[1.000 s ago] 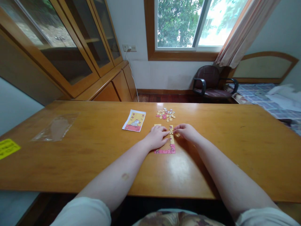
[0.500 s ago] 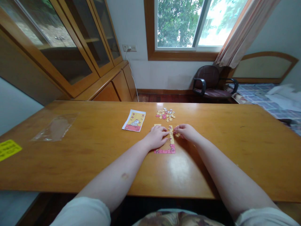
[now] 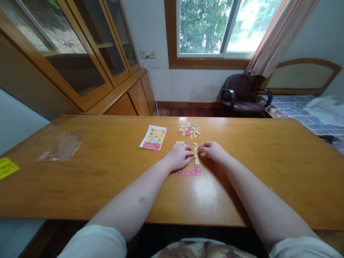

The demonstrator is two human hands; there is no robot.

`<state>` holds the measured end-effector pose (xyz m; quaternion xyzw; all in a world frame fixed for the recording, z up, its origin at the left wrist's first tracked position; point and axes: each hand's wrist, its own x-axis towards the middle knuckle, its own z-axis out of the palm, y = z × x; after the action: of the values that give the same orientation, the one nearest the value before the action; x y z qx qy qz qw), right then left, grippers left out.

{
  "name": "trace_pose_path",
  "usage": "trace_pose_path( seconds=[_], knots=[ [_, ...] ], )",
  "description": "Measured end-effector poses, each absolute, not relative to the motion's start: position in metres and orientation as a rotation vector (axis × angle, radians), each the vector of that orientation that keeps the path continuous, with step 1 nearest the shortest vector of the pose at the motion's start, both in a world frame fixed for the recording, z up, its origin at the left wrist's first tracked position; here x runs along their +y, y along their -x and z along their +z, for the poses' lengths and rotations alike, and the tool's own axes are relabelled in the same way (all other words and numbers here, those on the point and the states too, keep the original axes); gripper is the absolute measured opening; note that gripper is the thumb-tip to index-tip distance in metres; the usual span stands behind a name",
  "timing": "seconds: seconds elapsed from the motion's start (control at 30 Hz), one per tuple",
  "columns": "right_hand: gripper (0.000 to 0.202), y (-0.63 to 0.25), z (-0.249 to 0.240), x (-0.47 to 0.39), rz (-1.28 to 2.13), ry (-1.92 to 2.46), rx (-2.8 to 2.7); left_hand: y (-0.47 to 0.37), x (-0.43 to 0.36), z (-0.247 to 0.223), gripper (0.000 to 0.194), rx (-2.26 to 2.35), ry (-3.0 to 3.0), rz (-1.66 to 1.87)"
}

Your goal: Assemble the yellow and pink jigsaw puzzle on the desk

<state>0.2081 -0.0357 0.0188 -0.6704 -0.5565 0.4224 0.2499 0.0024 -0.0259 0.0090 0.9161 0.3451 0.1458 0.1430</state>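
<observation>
A partly joined jigsaw puzzle [image 3: 197,168] lies on the table, with a pink bottom row and a yellow right column. My left hand [image 3: 178,157] rests flat across its left side, hiding most of that edge, fingers stretched out. Its index fingertip touches the right column. On the other side of that column is my right hand [image 3: 213,151], thumb and fingers pinched together at its outer edge. Whatever they hold is too small to make out. Loose yellow puzzle pieces [image 3: 203,154] lie just under the right fingers.
Beyond the hands is a heap of loose puzzle pieces [image 3: 189,130]. A picture card [image 3: 153,137] with a white animal lies left of it. Farther left are a clear plastic bag [image 3: 64,146] and a yellow label [image 3: 8,168]. An armchair [image 3: 239,93] stands past the table.
My left index finger has slid slightly right onto the right column. My right hand has stayed nearly in place, still pinched at the column's edge.
</observation>
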Motion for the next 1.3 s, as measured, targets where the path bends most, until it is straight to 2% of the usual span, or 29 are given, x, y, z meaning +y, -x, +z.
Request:
trace_pose_path(
  seconds=[0.3, 0.43, 0.53, 1.03, 1.3],
  knots=[
    [0.015, -0.207, 0.019, -0.037, 1.012, 1.769, -1.687, -0.003, -0.027, 0.01, 0.029, 0.984, -2.656, 0.441],
    [0.024, -0.207, 0.02, -0.04, 0.797, 1.739, -1.993, -0.002, -0.027, 0.01, 0.027, 0.928, -2.656, 0.452],
    [0.023, -0.207, 0.019, -0.041, 0.719, 1.701, -2.141, -0.002, -0.027, 0.01, 0.025, 0.896, -2.664, 0.437],
    [0.019, -0.204, 0.025, -0.042, 0.716, 1.752, -2.16, -0.003, -0.025, 0.012, 0.026, 0.801, -2.676, 0.395],
    [0.013, -0.208, 0.034, -0.044, 0.545, 1.758, -2.246, -0.003, -0.024, 0.011, 0.027, 0.817, -2.665, 0.391]
  ],
)
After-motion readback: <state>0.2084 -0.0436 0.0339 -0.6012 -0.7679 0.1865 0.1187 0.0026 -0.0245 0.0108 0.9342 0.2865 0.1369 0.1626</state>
